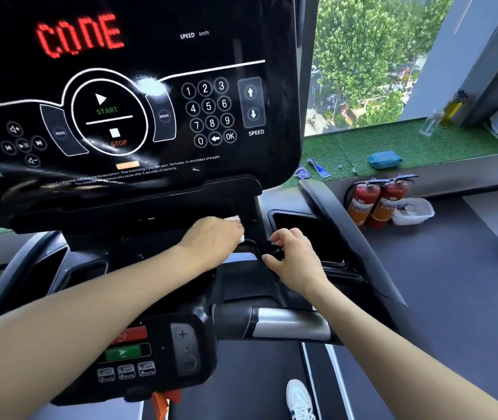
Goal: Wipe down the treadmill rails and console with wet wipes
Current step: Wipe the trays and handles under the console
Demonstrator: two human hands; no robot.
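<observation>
control pad nearest | left grip clamped on wipe | right grip curled, pinching console ledge

A green turf ledge runs under the window at about two o'clock. On it lie a blue wipes pack, torn wrappers at its nine o'clock, and a clear bottle beside a yellow one at its one o'clock

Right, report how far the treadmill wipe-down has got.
Done: nothing can be confirmed; the console panel shows glare, not clear wipe marks. In hand: the left hand presses a white wipe under the console, right hand steadying nearby. Left: seemingly the front handlebar.
</observation>
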